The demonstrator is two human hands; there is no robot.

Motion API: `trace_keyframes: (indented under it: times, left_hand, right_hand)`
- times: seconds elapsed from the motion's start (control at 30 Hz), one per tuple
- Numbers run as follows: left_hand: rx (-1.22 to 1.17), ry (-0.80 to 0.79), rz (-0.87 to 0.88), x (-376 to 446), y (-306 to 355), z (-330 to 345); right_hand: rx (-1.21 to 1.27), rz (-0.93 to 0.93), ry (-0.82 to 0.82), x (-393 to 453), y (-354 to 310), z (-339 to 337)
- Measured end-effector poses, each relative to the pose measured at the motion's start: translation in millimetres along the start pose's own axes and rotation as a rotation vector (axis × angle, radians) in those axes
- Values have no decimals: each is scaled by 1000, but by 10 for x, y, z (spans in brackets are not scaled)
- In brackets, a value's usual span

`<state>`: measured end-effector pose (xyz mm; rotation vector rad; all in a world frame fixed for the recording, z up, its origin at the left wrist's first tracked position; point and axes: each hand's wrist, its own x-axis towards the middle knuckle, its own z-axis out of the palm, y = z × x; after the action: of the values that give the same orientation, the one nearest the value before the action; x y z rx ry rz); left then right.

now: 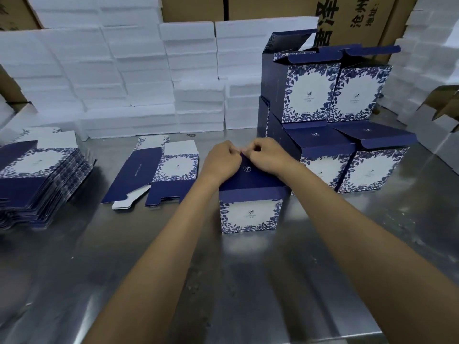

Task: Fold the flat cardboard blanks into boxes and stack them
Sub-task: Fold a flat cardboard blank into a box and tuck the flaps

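A folded blue-and-white floral box [249, 214] stands upright on the steel table [124, 256], its dark blue lid sloping up toward the back. My left hand [222, 161] and my right hand [267, 155] meet at the lid's far edge, fingers curled and pinching the lid flap. A single flat blank [159, 172] lies just left of the box. A thick pile of flat blanks [37, 177] sits at the table's left edge. Finished boxes [335, 120] are stacked two high at the back right.
White foam blocks [139, 75] are piled along the back of the table and on the right. Brown cartons [347, 18] stand behind them. An open brown carton [444, 103] shows at the far right edge.
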<state>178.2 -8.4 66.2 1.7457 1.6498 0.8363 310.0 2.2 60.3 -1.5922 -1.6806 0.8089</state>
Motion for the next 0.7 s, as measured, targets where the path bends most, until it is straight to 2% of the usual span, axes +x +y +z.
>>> trace_keyframes:
  times: [0.27, 0.43, 0.6, 0.7]
  left_hand:
    - [-54, 20, -15, -10, -46, -1]
    - [-4, 32, -42, 31, -77, 29]
    - [8, 50, -39, 28, -94, 29]
    - [50, 69, -70, 30, -94, 32]
  right_hand:
    - [129, 27, 10, -41, 19, -7]
    - [9, 36, 0, -33, 45, -10]
    - [38, 36, 25, -55, 22, -11]
    - [-35, 50, 47, -76, -3, -7]
